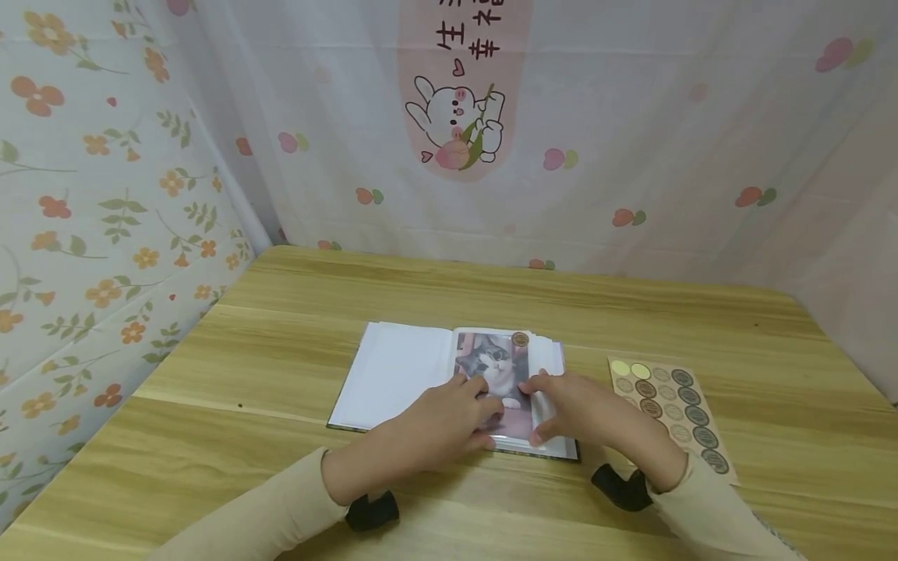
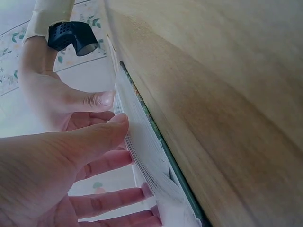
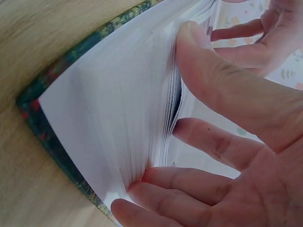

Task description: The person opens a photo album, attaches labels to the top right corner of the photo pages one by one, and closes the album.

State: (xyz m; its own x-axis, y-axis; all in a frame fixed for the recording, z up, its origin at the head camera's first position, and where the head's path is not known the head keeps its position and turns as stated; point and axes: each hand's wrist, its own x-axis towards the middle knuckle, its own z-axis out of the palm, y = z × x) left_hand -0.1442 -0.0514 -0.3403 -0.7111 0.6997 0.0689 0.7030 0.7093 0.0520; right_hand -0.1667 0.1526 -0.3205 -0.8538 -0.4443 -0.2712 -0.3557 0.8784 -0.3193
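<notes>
A photo album (image 1: pixel 396 374) lies open, its left page blank white. On the right page is a cat photo (image 1: pixel 515 421) with a round brown sticker (image 1: pixel 520 339) at its upper right corner. My left hand (image 1: pixel 442 417) rests over the photo's lower left part, its thumb (image 2: pixel 120 125) at the near edge of the page stack. Fairly straight fingers of my right hand (image 1: pixel 575 405) touch the photo's right side. The right thumb (image 3: pixel 196 42) lies against the edges of the stacked white pages (image 3: pixel 118 104). A dark green patterned cover (image 3: pixel 61 146) shows beneath them.
To the right, partly behind my right forearm, lies a brown sheet (image 1: pixel 662 374) of round stickers in several shades, with two yellow circles at its top left. All of it sits on a wooden table (image 1: pixel 281 335). Patterned curtains (image 1: pixel 337 101) hang behind and at the left.
</notes>
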